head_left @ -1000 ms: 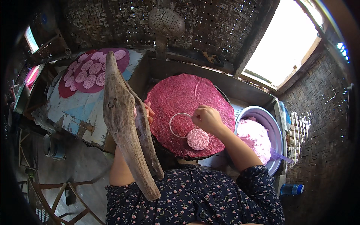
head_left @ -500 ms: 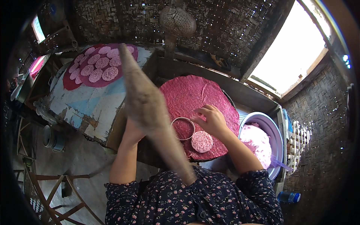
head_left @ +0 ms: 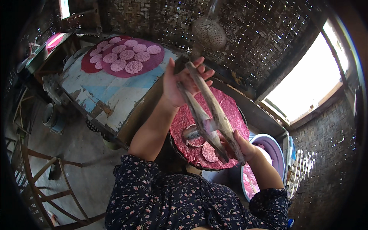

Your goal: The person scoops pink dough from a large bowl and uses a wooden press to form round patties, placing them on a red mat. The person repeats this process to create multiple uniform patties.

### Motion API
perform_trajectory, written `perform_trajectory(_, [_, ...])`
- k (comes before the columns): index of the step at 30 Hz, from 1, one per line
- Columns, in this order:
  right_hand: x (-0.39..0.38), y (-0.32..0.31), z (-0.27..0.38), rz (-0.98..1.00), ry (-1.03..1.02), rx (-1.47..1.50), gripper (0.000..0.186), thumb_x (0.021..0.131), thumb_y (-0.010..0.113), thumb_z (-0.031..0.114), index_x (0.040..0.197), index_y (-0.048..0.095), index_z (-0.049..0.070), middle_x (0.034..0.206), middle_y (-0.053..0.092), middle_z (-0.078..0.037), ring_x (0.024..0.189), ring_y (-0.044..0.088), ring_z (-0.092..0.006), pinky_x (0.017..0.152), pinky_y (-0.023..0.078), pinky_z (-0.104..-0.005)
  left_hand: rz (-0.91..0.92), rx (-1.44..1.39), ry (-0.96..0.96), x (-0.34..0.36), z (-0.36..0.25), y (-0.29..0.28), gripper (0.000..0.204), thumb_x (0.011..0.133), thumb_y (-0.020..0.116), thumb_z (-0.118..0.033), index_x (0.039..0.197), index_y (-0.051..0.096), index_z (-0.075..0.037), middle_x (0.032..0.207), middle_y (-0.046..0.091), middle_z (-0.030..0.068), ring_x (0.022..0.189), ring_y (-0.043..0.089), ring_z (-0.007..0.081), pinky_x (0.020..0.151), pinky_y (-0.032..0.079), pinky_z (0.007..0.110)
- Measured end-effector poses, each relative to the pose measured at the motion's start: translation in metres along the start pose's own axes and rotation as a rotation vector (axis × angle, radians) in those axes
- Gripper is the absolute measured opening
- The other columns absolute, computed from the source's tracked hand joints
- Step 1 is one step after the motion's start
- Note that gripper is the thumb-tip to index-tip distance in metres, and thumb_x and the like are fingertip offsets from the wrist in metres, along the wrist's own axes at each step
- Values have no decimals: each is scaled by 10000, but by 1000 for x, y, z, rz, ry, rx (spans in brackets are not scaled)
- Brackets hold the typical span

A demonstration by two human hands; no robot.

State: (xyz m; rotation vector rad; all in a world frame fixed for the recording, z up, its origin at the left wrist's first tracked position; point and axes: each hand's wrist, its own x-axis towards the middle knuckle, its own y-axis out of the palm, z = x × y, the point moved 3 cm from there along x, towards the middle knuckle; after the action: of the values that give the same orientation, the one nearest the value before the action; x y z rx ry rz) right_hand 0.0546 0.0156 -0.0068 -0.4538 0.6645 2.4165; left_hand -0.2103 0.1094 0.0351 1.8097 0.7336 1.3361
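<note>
My left hand (head_left: 180,82) is at the upper ends of a weathered wooden tool (head_left: 217,111) with two long arms, supporting it with fingers spread loosely around it. My right hand (head_left: 243,147) grips its lower end. A metal cylinder (head_left: 192,132) shows at the tool's middle, with pink paste near it on the wood. Beneath, a round dark-pink mat (head_left: 180,117) bears a thin ring (head_left: 193,145) and a lighter pink, crinkly disc (head_left: 209,152).
A worn table (head_left: 86,97) at left holds a pink mat with several discs (head_left: 133,66). A basin (head_left: 280,151) of pink dough is at right. A wooden frame (head_left: 46,195) stands low left; a perforated ladle (head_left: 209,32) hangs on the woven wall.
The wooden tool has moved up and right, turning to show the cylinder. My right hand has left the ring and taken the tool's lower end; my left hand has risen.
</note>
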Motion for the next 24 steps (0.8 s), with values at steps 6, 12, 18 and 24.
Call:
perform_trajectory(6, [-14,-15,18,-179,156,-54,751,801,448,719,1113,568,46,978,630,-97,825,602,-206,736,473,-318,-181,-19,114,-7,25,-49,722,883,226,-686,1245,468,-111,740,539,36,746,533,214,853,407,402])
perform_trajectory(12, [-18,-9,26,-198,212,-159,674,835,428,687,1042,583,64,844,611,-57,693,589,-164,574,472,-283,-321,-81,144,-26,37,-71,653,888,277,-671,1181,489,-127,661,518,10,672,527,192,759,435,391])
perform_trajectory(18, [5,-9,11,-133,203,-184,765,867,291,700,1089,556,17,857,647,-135,720,640,-205,598,504,-324,-352,-20,189,-37,17,-75,582,911,290,-628,1038,571,-134,616,536,8,596,542,192,694,437,374])
perform_trajectory(24, [27,-17,17,-209,150,-294,671,926,324,596,1059,585,-8,749,629,-121,630,625,-197,553,506,-310,-299,13,211,-24,-8,-78,548,907,325,-618,1017,570,-140,595,537,4,573,546,190,687,432,363])
